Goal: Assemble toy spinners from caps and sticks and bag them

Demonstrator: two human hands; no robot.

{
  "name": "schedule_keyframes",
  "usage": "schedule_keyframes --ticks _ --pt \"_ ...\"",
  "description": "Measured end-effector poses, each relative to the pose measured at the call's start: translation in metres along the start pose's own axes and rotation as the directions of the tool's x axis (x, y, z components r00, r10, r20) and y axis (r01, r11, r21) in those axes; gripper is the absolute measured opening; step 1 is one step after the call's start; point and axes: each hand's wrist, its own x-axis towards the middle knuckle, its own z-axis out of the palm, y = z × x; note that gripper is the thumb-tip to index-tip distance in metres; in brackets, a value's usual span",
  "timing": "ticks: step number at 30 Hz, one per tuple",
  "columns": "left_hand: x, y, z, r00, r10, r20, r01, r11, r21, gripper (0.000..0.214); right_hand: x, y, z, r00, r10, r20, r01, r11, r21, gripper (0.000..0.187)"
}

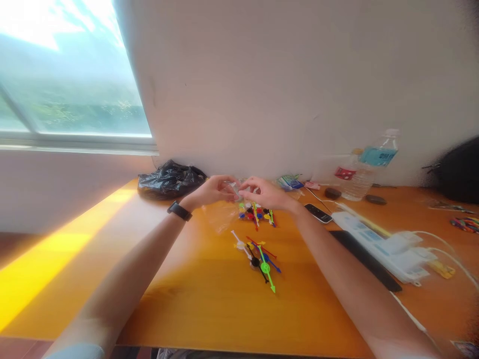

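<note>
Both my hands reach out over the orange table (194,299) and meet above a heap of small coloured plastic discs and arrows (257,214). My left hand (213,192), with a black watch on the wrist, and my right hand (264,193) pinch the top of a clear plastic bag (221,215) between them; the bag hangs down to the left. A second cluster of coloured arrow pointers (262,259), white, red, blue, black and green, lies nearer to me on the table.
A crumpled black bag (170,180) sits at the wall to the left. To the right lie a phone (318,213), a white power strip with cables (389,244), a long dark flat object (364,259) and a water bottle (368,167). A window is at upper left.
</note>
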Motion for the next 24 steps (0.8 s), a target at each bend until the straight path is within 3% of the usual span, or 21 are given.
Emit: schedule_keyframes --ticks 3,8,11,17,20,24 --pt "0.000 0.000 0.001 1.000 -0.008 -0.017 0.009 0.996 0.085 0.053 0.000 0.001 0.000 0.999 -0.029 -0.014 0.029 0.999 -0.020 0.030" --pt "-0.002 0.006 0.006 0.999 -0.038 0.011 0.036 0.990 0.134 0.047 0.002 0.004 0.002 0.999 0.034 -0.035 -0.035 0.999 -0.033 0.015" --pt "-0.002 0.008 0.010 0.999 -0.046 -0.020 0.048 0.992 0.117 0.044 0.003 0.004 0.005 0.994 0.006 -0.112 -0.007 1.000 -0.011 0.011" --pt "-0.001 0.011 0.013 0.999 -0.019 -0.042 0.018 1.000 -0.021 0.046 0.004 0.001 0.009 0.989 -0.060 -0.136 0.069 0.996 0.060 0.011" --pt "-0.003 0.007 0.012 0.996 -0.032 0.084 0.055 0.956 -0.287 0.044 0.003 -0.004 0.007 0.970 -0.086 -0.228 0.107 0.991 0.079 0.008" --pt "-0.005 -0.007 0.021 0.941 -0.026 0.338 0.225 0.794 -0.565 0.070 0.001 -0.009 0.005 0.950 -0.085 -0.299 0.128 0.984 0.125 0.006"
